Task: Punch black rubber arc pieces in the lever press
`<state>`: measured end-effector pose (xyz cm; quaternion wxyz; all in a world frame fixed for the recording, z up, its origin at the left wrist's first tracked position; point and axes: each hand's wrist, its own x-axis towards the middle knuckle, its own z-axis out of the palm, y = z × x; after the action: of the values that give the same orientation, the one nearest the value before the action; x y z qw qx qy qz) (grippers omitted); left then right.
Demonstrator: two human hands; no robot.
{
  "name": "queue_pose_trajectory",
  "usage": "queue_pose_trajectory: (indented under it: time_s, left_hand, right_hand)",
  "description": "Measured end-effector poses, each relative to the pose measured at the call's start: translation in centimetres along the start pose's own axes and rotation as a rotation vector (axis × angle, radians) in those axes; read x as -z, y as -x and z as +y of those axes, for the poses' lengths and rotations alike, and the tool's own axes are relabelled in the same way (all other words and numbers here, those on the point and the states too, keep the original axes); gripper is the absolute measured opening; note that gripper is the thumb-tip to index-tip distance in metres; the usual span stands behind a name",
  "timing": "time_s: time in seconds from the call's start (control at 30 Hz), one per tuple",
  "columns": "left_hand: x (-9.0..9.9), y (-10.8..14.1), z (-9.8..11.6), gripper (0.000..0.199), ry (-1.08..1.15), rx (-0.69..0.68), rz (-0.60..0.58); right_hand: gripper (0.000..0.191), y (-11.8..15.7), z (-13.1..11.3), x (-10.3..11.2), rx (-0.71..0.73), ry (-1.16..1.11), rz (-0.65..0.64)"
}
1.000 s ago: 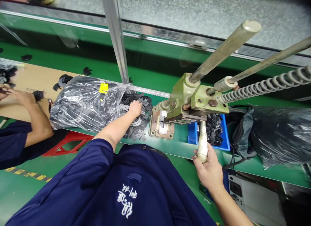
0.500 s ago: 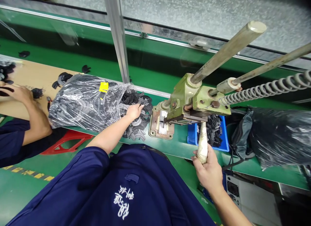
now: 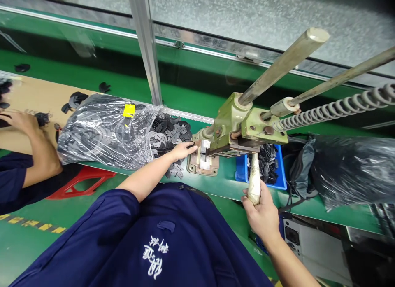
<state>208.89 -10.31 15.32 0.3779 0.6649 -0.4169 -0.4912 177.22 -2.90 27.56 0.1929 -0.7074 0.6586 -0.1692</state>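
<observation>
My left hand (image 3: 184,151) is at the left edge of the press base (image 3: 193,162), thumb and fingers pinched around a small dark piece that barely shows. A metal fixture plate (image 3: 205,162) lies on that base, below the green press head (image 3: 226,128). Wrapped round the whitish taped lever handle (image 3: 254,184) is my right hand (image 3: 261,208). Loose dark curved pieces (image 3: 166,132) are heaped left of the press, at the mouth of a clear plastic bag (image 3: 105,134) full of similar pieces.
A blue bin (image 3: 280,165) of black parts stands right of the press, with a dark backpack (image 3: 300,167) and a large black bag (image 3: 354,167) beyond. A metal post (image 3: 145,52) rises behind the bench. Another person's hand (image 3: 23,124) works at far left.
My left hand has moved right, from the heap of curved pieces to the press base. The right hand is still on the lever handle. The whole view has shifted slightly.
</observation>
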Motion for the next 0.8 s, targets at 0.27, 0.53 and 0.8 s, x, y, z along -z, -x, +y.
queue_pose_trajectory:
  time_s: [0.27, 0.53, 0.8]
  left_hand:
    - [-3.8, -2.3, -0.4, 0.040, 0.502, 0.221, -0.009]
    - [-5.5, -3.7, -0.7, 0.014, 0.382, 0.314, -0.027]
    - [-5.4, -4.2, -0.1, 0.012, 0.262, 0.333, -0.042]
  right_hand:
    - [0.067, 0.0, 0.0, 0.0, -0.008, 0.001, -0.005]
    - [0.069, 0.1, 0.1, -0.1, -0.016, -0.006, -0.010]
    - [0.069, 0.0, -0.3, 0.1, -0.019, -0.013, -0.012]
